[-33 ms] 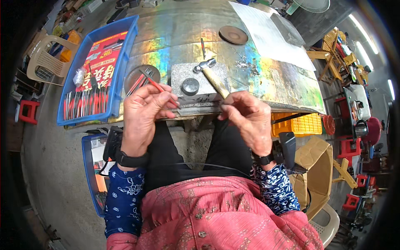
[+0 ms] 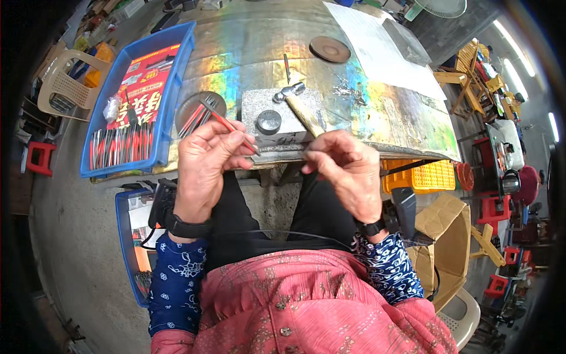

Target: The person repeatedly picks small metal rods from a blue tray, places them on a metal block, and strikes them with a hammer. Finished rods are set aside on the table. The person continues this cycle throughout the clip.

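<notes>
My left hand (image 2: pixel 207 154) pinches a slim red stick-like tool (image 2: pixel 225 124) with a dark tip pointing down and right. My right hand (image 2: pixel 349 168) faces it, thumb and fingers pressed together; whatever lies between them is too small to make out. Beyond the hands, a hammer (image 2: pixel 299 110) with a pale wooden handle rests on a grey stone block (image 2: pixel 254 101), beside a round dark disc (image 2: pixel 269 122). Left of the block, a round dish (image 2: pixel 217 104) carries several red and silver slim pieces.
A blue tray (image 2: pixel 163 134) on the table's left holds rows of red and silver slim pieces. Farther back are a brown round lid (image 2: pixel 330 49), small metal bits (image 2: pixel 350 92) and a white sheet (image 2: pixel 365 35). A yellow crate (image 2: pixel 421 177) and cardboard box (image 2: pixel 439 248) stand at right.
My right hand has shifted a little left, closer to the left hand. The red tool's tip has moved slightly right and down.
</notes>
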A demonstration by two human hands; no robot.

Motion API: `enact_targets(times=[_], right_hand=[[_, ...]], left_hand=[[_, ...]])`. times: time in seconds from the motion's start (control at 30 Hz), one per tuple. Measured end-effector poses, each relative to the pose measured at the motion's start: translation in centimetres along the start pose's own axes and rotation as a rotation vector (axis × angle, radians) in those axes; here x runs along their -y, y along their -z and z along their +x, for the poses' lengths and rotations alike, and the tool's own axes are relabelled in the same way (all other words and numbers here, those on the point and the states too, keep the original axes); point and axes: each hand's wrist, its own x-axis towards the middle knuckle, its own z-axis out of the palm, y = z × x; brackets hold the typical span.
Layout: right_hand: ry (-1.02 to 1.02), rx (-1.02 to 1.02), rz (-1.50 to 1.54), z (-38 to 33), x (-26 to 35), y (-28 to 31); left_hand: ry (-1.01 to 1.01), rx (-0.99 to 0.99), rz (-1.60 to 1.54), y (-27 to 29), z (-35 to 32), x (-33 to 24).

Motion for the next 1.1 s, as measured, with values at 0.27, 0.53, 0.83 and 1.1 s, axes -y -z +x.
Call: enact_targets(times=[0.27, 0.53, 0.83, 1.1], right_hand=[[-0.093, 0.017, 0.119, -0.5, 1.1, -2.9], [0.044, -0.021, 0.099, -0.8, 0.4, -3.8], [0.004, -0.053, 0.153, -1.2, 0.5, -4.3], [-0.015, -0.072, 0.179, -1.2, 0.3, -4.6]], left_hand=[[0.092, -0.001, -0.245, -1.8, -1.2, 0.8], [0.078, 0.045, -0.355, -2.2, -1.4, 1.3], [0.097, 0.029, -0.421, -2.2, -1.8, 1.4], [0.105, 0.027, -0.442, -2.3, -1.8, 1.7]])
